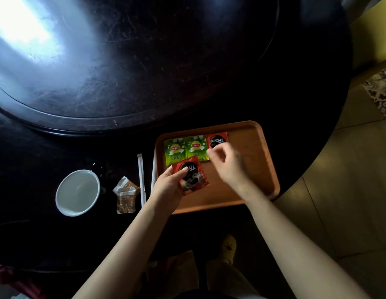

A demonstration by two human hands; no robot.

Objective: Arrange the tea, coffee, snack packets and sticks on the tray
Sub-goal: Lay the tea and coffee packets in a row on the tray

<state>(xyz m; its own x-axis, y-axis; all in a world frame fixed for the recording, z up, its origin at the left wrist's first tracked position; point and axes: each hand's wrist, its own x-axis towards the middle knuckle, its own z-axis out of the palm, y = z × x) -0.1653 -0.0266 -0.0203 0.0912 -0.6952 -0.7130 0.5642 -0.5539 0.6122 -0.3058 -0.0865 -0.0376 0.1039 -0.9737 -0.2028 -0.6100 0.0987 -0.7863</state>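
An orange wooden tray (256, 167) lies on the dark table. Two green Lipton tea packets (174, 151) (196, 147) sit side by side at its far left, with a red Nescafe coffee packet (218, 140) to their right. My left hand (169, 186) holds a second red Nescafe packet (193, 178) above the tray's left part. My right hand (227, 164), blurred, hovers over the first Nescafe packet's near edge with fingers curled; whether it touches is unclear. Two white sticks (141, 178) (153, 169) and two brown snack packets (125, 196) lie left of the tray.
A white mug (77, 193) stands on the table at the left. A large dark turntable (123, 61) fills the table's far part. The table edge curves past the tray's right side, with tiled floor (338, 201) beyond. My legs and a yellow slipper (228, 248) show below.
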